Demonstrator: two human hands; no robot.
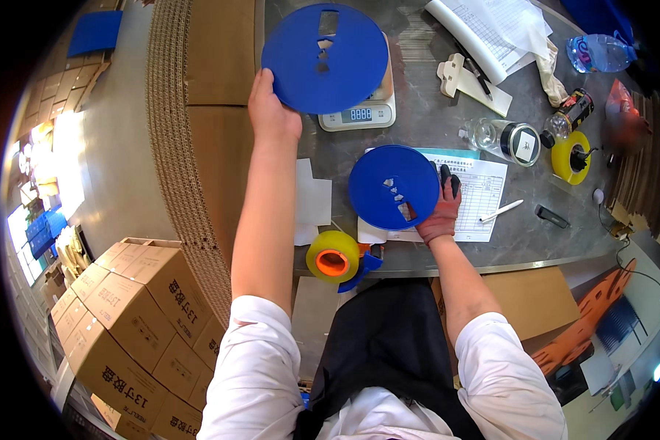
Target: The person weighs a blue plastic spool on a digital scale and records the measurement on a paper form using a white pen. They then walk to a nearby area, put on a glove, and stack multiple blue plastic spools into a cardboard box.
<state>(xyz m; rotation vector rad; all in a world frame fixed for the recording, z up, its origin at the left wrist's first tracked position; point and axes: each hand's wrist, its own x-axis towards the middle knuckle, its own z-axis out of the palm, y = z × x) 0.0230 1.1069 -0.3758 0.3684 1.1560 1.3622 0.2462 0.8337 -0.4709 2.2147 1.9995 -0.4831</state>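
My bare left hand point(275, 114) grips the near-left edge of a round blue plastic disc point(293, 62), a reel flange with cut-outs. The disc is over a white digital scale point(378, 116) and hides most of it; whether they touch I cannot tell. In a red and black glove, my right hand point(441, 213) holds the right edge of a second blue disc point(370, 183). That one covers part of a printed form point(484, 183). A white pen point(501, 211) lies on the form, right of the glove.
A yellow tape roll on a dispenser point(331, 258) sits at the table's front edge. Toward the right are a clear jar point(502, 138), a water bottle point(600, 54) and another yellow tape roll point(565, 158). Stacked cardboard point(220, 147) borders the left, with cartons point(136, 315) below.
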